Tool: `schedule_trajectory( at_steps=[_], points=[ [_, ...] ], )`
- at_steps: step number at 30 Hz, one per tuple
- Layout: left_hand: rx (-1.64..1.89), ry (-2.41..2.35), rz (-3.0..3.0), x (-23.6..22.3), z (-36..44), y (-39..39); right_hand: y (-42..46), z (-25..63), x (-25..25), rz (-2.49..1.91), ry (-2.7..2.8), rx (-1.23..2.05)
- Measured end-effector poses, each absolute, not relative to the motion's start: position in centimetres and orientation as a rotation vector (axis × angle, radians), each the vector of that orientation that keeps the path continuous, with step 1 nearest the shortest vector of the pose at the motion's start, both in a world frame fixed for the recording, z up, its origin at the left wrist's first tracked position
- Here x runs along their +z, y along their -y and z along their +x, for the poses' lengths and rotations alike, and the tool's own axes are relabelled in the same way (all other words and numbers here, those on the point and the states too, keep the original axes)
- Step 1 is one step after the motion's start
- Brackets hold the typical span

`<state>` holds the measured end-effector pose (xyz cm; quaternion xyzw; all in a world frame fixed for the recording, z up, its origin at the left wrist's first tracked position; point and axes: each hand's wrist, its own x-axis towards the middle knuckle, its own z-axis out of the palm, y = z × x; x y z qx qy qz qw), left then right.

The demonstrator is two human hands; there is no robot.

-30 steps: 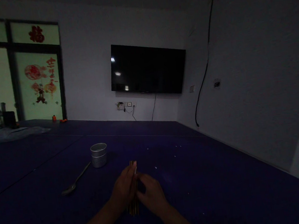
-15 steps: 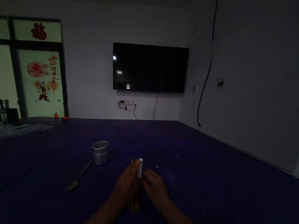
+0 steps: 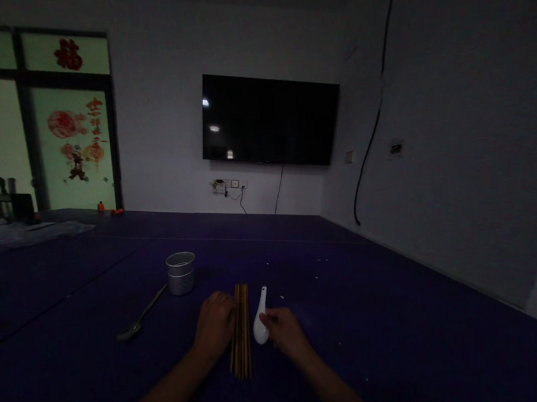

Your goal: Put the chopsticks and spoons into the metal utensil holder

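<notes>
A bundle of several brown wooden chopsticks (image 3: 242, 331) lies lengthwise on the purple surface in front of me. My left hand (image 3: 215, 321) is closed at the left edge of the bundle, its curled fingertips against the chopsticks; their exact grip is partly hidden. To the right of the bundle is a white soup spoon (image 3: 261, 329), its handle pointing away from me. My right hand (image 3: 285, 332) pinches the right side of the spoon's bowl between thumb and fingers.
A silver metal cup (image 3: 181, 275) stands beyond my left hand, and a long-handled metal spoon (image 3: 135, 327) lies to its left. Small white scraps dot the purple surface (image 3: 381, 317). Clear plastic sheeting (image 3: 27, 236) lies at the far left. A wall bounds the right side.
The white spoon was upright between my hands and is now lower, right of the chopsticks, in my right hand's pinch. My left hand has shifted left, uncovering the chopsticks.
</notes>
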<state>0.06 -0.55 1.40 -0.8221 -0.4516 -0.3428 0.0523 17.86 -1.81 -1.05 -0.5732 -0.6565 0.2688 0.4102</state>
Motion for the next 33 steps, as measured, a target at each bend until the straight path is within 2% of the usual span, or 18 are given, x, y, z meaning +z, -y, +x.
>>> schedule_trajectory(
  at_steps=[9,19,33],
  points=[
    [-0.777,1.606,-2.449,0.9,-0.4,0.1,1.8,18.1,-0.7,-1.441,1.745,0.564],
    [-1.064,1.360,-2.633,0.0,0.1,-0.1,2.6,18.2,0.2,-1.445,1.796,0.466],
    [-0.972,1.219,-2.797,-0.1,0.4,-0.1,2.6,18.0,-0.1,-1.500,1.902,0.241]
  ],
)
